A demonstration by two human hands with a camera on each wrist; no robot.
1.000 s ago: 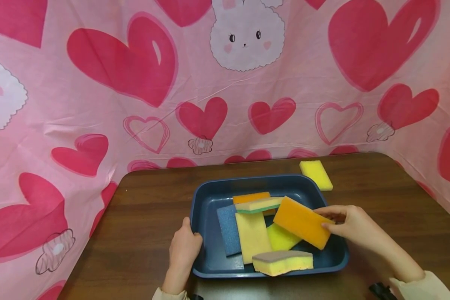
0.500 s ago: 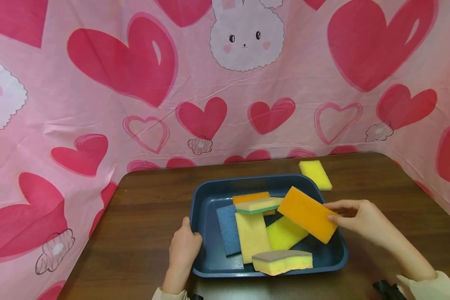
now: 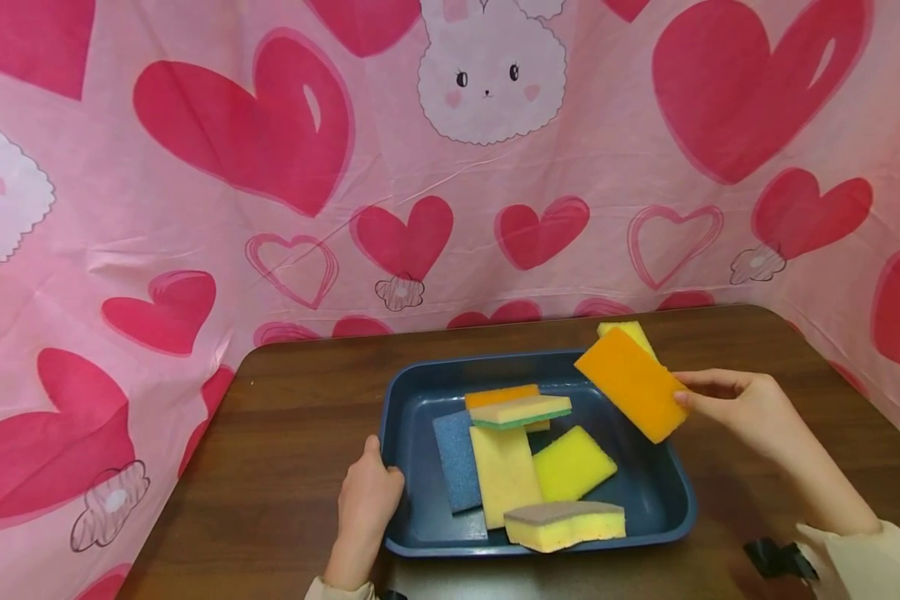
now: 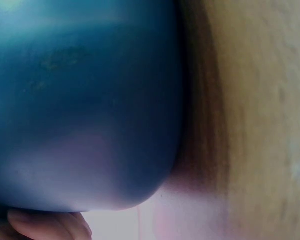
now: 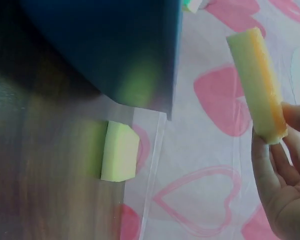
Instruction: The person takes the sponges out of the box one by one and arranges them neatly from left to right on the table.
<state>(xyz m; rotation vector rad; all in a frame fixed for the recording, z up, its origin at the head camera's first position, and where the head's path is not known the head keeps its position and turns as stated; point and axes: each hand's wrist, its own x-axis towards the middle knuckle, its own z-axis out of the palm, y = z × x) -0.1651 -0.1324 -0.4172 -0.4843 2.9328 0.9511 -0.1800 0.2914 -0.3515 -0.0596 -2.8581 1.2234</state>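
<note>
My right hand (image 3: 746, 412) pinches an orange-topped sponge (image 3: 630, 383) by one end, thumb on the orange face. It is raised over the right rim of a dark blue plastic basin (image 3: 648, 500). The right wrist view shows this sponge (image 5: 255, 85) edge-on, with a pale yellow layer under the orange. At the basin's left side my left hand (image 3: 370, 492) grips the rim; its fingers underneath are mostly hidden. In the left wrist view the basin's outer wall (image 4: 90, 110) fills much of the picture, with fingertips (image 4: 50, 225) at its edge.
Inside the basin lie a blue sponge (image 3: 456, 462), a pale yellow one (image 3: 506, 475), a bright yellow one (image 3: 576, 465), a grey-topped one (image 3: 566, 529), a green-backed one (image 3: 521, 411) and an orange one (image 3: 501, 395). Behind, a yellow sponge (image 3: 628, 332) lies on the wooden table (image 3: 292, 417).
My right hand has lifted the orange-topped sponge up and away to the right, uncovering the bright yellow sponge in the basin. It now partly hides the yellow sponge on the table. The left hand stays put.
</note>
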